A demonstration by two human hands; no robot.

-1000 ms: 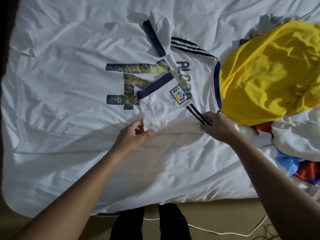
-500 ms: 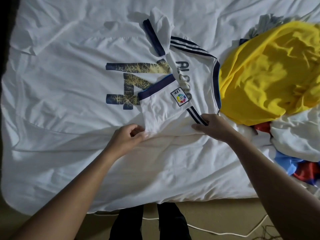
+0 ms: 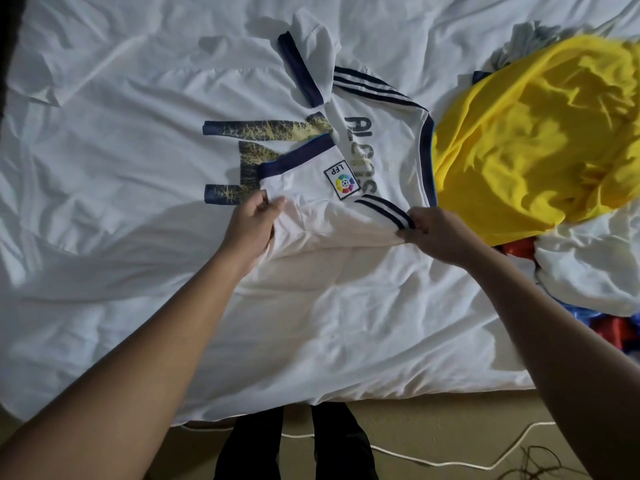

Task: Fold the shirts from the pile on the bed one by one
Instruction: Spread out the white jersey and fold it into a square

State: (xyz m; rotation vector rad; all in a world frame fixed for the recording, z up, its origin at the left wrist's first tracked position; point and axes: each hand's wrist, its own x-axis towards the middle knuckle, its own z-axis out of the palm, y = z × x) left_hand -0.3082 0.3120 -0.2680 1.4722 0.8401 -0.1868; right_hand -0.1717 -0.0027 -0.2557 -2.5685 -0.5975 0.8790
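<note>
Left hand (image 3: 254,226) and right hand (image 3: 440,233) each pinch a folded-in edge of the white jersey (image 3: 138,161), which lies spread on the white-sheeted bed (image 3: 398,32). Right of the grip, a yellow shirt (image 3: 536,133) tops the pile (image 3: 588,271) and touches the jersey. Nearer: tan floor (image 3: 450,420), white cord (image 3: 398,455).
</note>
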